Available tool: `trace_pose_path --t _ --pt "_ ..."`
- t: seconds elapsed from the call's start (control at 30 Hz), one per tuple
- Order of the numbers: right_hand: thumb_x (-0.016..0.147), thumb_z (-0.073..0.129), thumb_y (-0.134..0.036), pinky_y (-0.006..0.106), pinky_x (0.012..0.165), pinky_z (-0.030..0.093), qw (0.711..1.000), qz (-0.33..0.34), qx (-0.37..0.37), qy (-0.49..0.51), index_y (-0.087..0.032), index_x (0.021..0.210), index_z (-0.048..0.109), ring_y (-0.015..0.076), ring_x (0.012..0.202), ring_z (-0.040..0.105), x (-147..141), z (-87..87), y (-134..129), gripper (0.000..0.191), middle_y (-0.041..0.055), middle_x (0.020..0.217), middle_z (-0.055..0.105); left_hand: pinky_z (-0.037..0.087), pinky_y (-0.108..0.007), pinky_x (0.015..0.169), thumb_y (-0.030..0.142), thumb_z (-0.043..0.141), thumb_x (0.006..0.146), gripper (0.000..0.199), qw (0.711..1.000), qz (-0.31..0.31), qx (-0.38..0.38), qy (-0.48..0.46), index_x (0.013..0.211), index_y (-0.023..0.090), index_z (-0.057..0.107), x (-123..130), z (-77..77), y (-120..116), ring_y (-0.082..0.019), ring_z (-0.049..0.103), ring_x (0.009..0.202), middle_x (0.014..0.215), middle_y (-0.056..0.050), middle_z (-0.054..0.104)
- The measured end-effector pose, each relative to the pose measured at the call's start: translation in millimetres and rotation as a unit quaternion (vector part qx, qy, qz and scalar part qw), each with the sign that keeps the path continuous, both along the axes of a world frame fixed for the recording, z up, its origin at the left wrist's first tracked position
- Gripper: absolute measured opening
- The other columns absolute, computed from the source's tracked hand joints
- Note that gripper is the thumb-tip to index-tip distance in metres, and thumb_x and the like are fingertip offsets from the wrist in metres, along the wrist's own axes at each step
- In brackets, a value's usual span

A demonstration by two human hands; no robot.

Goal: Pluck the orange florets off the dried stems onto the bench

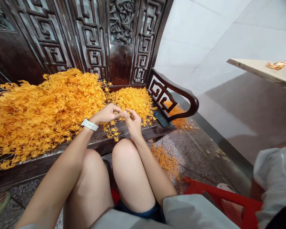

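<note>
My left hand (106, 114) and my right hand (133, 122) meet above my knees, their fingertips nearly touching. Both pinch a thin orange sprig (111, 130), whose lower part rests on the bench seat. A large heap of tangled orange sprigs (43, 108) lies to the left of my hands, and a smaller heap (133, 102) lies just beyond them. A white watch (89, 124) circles my left wrist. Fine detail between my fingertips is too small to make out.
The dark carved wooden bench (97, 140) has a fretwork armrest (173, 92), with a dark phone (161, 118) beside it. Orange bits lie on the speckled floor (193, 149). A red plastic stool (219, 194) is at lower right, with a person's white sleeve (276, 178) and a table corner (259, 68) beyond.
</note>
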State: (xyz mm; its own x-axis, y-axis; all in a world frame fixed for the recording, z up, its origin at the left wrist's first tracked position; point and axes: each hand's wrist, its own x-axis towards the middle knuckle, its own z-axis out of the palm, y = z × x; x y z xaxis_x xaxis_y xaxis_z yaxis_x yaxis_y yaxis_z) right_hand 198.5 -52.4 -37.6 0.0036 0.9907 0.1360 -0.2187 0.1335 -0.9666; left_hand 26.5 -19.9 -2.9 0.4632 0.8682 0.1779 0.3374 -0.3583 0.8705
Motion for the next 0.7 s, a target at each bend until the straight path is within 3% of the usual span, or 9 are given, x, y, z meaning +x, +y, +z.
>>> trace_pose_path --t 0.2,0.4,0.47,0.6,0.7 --pt "0.087 0.076 -0.047 0.023 0.054 0.036 0.998 0.003 0.051 -0.028 -0.019 0.084 0.073 0.0084 0.057 0.043 9.8 -7.2 5.1 0.028 -0.0038 0.068 0.057 0.027 -0.030 0.056 0.053 0.073 0.084 0.042 0.999 -0.030 -0.018 0.023 0.062 0.018 0.069 3.4 0.3 -2.0 -0.013 0.037 0.054 0.056 0.000 0.049" --pt "0.084 0.079 -0.058 0.022 0.048 0.034 0.999 -0.021 0.030 0.018 -0.019 0.084 0.068 0.0079 0.051 0.042 7.0 -3.8 5.0 0.040 -0.0064 0.060 0.051 0.020 -0.027 0.053 0.057 0.078 0.083 0.043 0.997 -0.057 -0.043 0.013 0.079 0.015 0.084 9.0 -6.4 1.2 -0.010 0.028 0.053 0.055 0.003 0.045" --pt "0.082 0.081 -0.060 0.022 0.046 0.033 0.999 -0.010 0.020 0.029 -0.020 0.085 0.066 0.0077 0.049 0.041 6.3 -2.6 4.6 0.043 -0.0072 0.058 0.049 0.023 -0.026 0.054 0.056 0.077 0.084 0.043 0.995 -0.082 -0.049 -0.008 0.082 0.014 0.085 9.9 -6.6 2.6 -0.010 0.032 0.054 0.056 0.002 0.051" --pt "0.080 0.086 -0.055 0.019 0.044 0.032 0.990 0.096 -0.030 0.102 -0.021 0.080 0.059 0.0060 0.048 0.035 9.2 0.9 1.9 0.043 -0.0084 0.059 0.045 0.034 -0.025 0.058 0.055 0.080 0.081 0.042 0.986 -0.142 -0.079 -0.040 0.076 0.014 0.083 8.3 0.9 1.0 -0.012 0.044 0.058 0.063 -0.002 0.064" --pt "0.084 0.085 -0.039 0.016 0.044 0.030 0.964 0.176 -0.084 0.181 -0.020 0.080 0.056 0.0046 0.049 0.030 12.9 4.9 -1.4 0.034 -0.0074 0.065 0.045 0.033 -0.025 0.057 0.057 0.080 0.081 0.045 0.979 -0.170 -0.096 -0.056 0.067 0.014 0.077 7.2 10.7 -3.3 -0.011 0.043 0.057 0.058 -0.002 0.059"
